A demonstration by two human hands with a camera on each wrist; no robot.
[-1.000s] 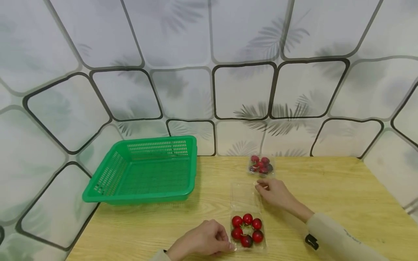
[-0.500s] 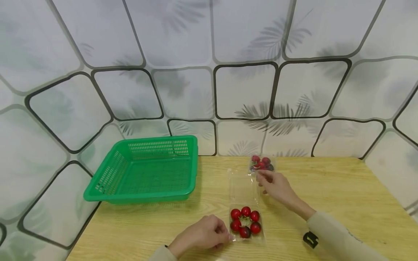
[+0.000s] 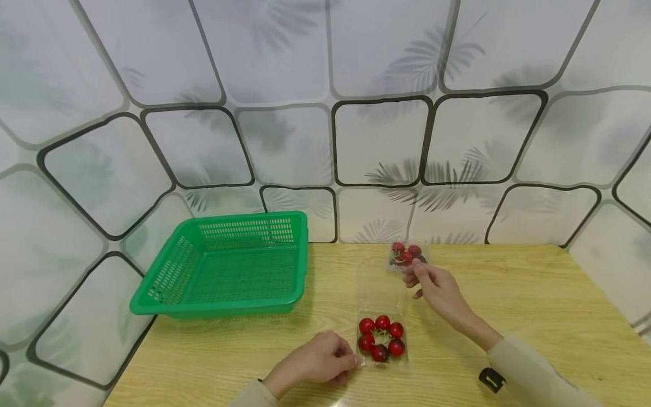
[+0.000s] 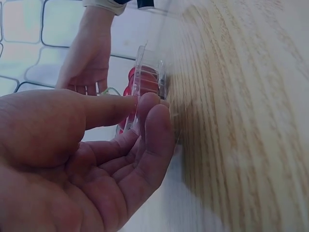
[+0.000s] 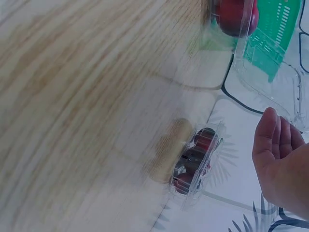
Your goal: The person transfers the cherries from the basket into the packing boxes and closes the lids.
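Observation:
A clear plastic box holds several round red fruits, some with dark patches, their green stems toward the middle. Its transparent lid is hinged up at the far side. My left hand pinches the box's near left corner between thumb and fingertips; the left wrist view shows the thumb against the box wall. At the lid's right edge is my right hand, palm inward. In the right wrist view its fingers lie nearly straight beside the lid edge.
A second clear box of similar fruits stands farther back, just beyond my right hand. To the left sits a green plastic basket with slotted sides. The wooden table ends at a patterned wall covering.
The box and its lid have shifted away from me, my left hand following slightly. My right hand has moved farther back, and its fingers have loosened from the lid's corner.

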